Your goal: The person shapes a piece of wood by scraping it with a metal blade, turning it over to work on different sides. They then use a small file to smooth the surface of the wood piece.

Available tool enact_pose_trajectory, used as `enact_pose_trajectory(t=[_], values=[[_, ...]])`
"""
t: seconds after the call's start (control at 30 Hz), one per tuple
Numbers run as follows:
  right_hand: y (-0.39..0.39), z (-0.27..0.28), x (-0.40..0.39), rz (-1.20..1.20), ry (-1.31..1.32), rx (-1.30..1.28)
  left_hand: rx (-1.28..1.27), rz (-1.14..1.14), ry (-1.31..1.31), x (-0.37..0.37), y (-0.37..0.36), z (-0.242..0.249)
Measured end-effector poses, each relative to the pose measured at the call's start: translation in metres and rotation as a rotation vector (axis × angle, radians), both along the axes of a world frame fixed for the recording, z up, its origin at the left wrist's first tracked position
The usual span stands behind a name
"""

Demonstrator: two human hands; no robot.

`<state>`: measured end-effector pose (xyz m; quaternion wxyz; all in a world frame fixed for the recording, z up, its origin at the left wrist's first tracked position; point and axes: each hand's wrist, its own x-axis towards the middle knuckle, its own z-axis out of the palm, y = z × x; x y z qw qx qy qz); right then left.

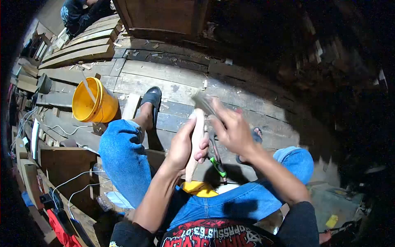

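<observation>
My left hand (pixel 181 144) is closed around a long, pale, carved piece of wood (pixel 196 148), which stands nearly upright in front of my lap. My right hand (pixel 234 127) pinches a flat grey-brown sheet (pixel 202 101), blurred by motion, that looks like sandpaper. The sheet is at the upper end of the wood; whether it touches is hard to tell. Below the hands, between my legs, is a tool with a green and black handle (pixel 218 166). A yellow object (pixel 199 189), partly hidden, lies beneath the wood's lower end.
A yellow bucket (pixel 108 105) with a thin strip in it stands on the plank floor (pixel 177 78) to the left. Stacked boards (pixel 82 53) lie behind it. White cables (pixel 74 181) and a wooden box (pixel 66 164) are at my left. Another person (pixel 78 16) sits far left.
</observation>
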<state>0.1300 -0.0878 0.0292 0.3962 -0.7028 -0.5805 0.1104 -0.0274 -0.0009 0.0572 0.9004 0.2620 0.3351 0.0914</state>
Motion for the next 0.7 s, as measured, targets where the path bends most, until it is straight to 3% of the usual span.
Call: enact_pose_trajectory(t=[0.07,0.13,0.23,0.33,0.43,0.53,0.67,0.7], values=[[-0.002,-0.007,-0.007,0.070,0.000,0.137,0.053,0.001,-0.005,-0.002,0.001,-0.005],[0.008,-0.007,0.015,0.002,-0.021,-0.084,0.062,-0.023,0.009,0.001,-0.003,-0.007],[0.009,-0.010,0.012,0.016,-0.184,0.076,0.083,-0.022,-0.010,0.003,-0.002,-0.005],[0.000,-0.008,-0.005,0.091,-0.169,0.149,0.097,-0.022,0.000,-0.007,0.004,-0.005],[0.014,0.006,0.015,-0.093,-0.097,-0.231,0.106,-0.010,0.008,0.003,-0.008,-0.006],[0.001,-0.010,-0.008,0.032,-0.073,0.155,0.115,-0.009,-0.008,-0.005,-0.001,-0.004],[0.020,-0.003,0.018,-0.130,-0.056,-0.144,0.050,-0.056,0.035,0.002,-0.009,0.000],[0.016,-0.003,0.021,0.004,-0.194,-0.274,0.063,-0.139,-0.068,0.002,-0.011,0.005]])
